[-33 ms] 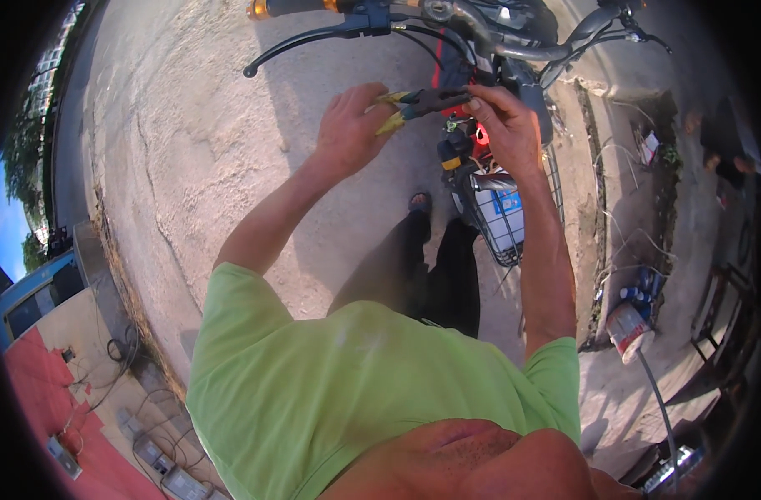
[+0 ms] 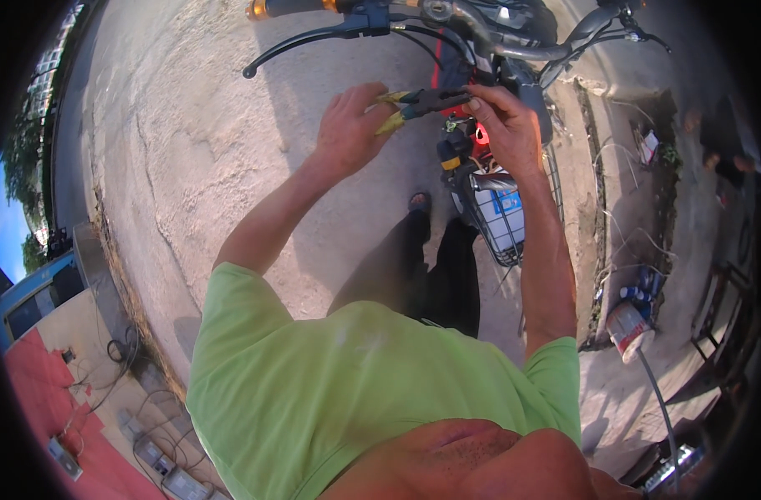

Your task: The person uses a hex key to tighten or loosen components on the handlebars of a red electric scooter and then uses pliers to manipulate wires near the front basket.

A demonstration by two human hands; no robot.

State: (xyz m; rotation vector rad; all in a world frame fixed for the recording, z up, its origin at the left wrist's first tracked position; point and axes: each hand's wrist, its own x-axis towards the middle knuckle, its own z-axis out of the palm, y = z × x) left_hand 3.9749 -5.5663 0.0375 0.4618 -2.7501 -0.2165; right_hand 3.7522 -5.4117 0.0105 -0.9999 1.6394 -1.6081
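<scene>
My left hand (image 2: 347, 133) is closed round the yellow and green handles of a pair of pliers (image 2: 430, 102), whose dark jaws point right. At the jaw tips, my right hand (image 2: 511, 133) pinches thumb and fingers together. Whatever lies between those fingers is too small to make out. Both hands are held up in front of a two-wheeler's handlebar (image 2: 530, 52), which has a long black brake lever (image 2: 301, 46) on its left side. Below the pliers are a red part and a yellow-and-black part (image 2: 450, 157) of the vehicle.
A black wire basket (image 2: 505, 252) holding a white and blue package is beneath my right forearm. Rough pale ground (image 2: 189, 150) spreads to the left. On the right run a broken kerb with loose wires and a red and white bucket (image 2: 629, 332). Boxes with cables lie lower left.
</scene>
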